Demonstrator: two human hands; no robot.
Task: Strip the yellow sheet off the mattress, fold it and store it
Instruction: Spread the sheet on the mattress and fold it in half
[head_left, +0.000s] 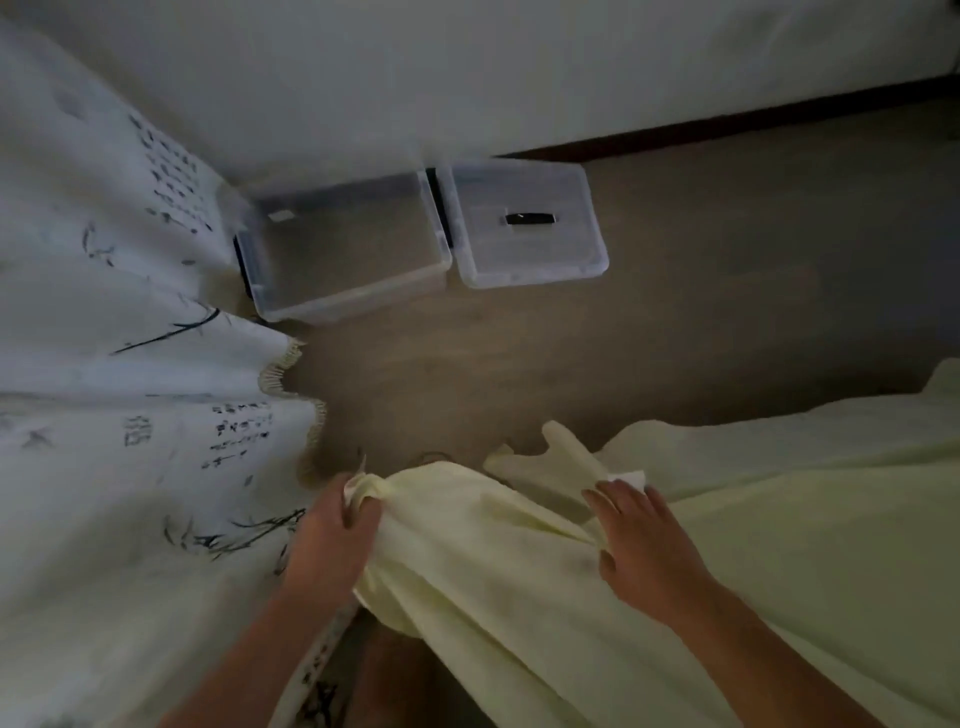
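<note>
Holding the yellow sheet low over the floor, with most of it spread to the right and hanging down in front; cannot tell if the right part lies on the mattress. Gripping a bunched corner in the left hand, fingers curled around the cloth. Resting the right hand on a fold, fingers rather straight and thumb apart; cannot tell if really pinching. Risk of dragging loose cloth on the floor or stepping on it, because of much slack below the hands. Risk also of losing the right-side fold if only pressed and not held. Very near on the left to the printed curtain with its fringe, so easy to catch there. Ahead, bare floor up to the open clear box and the clear lid just beside it, both against the wall; probably enough room there for folding.
</note>
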